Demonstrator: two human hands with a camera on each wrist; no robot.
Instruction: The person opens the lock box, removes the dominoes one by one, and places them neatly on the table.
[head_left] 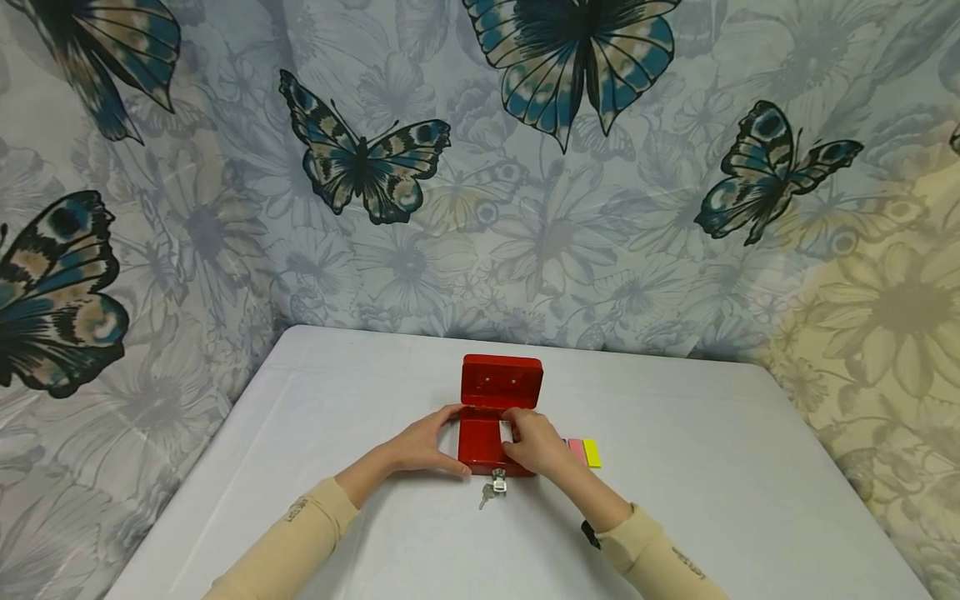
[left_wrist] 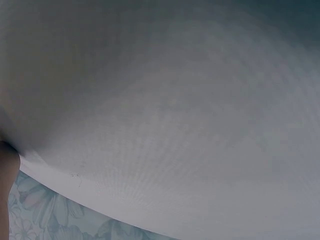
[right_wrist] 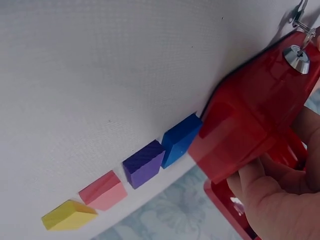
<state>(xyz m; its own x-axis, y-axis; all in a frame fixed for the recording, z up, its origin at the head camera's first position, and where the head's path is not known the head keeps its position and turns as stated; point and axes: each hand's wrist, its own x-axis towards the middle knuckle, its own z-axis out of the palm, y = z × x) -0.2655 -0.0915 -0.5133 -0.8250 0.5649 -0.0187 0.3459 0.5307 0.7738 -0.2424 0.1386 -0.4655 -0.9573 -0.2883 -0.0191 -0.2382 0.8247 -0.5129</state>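
Observation:
A small red metal cash box stands on the table, its lid raised at the back. My left hand spans its left side and grips it, thumb at the front corner and fingers at the back one. Over the right part of the box, my right hand reaches inside. Between its thumb and fingers shows a white flat piece, mostly hidden, which it appears to pinch. A key hangs from the silver lock on the front.
Right of the box stand a blue block, a purple block, a pink block and a yellow block in a row. The white table meets a butterfly-patterned wall at the back.

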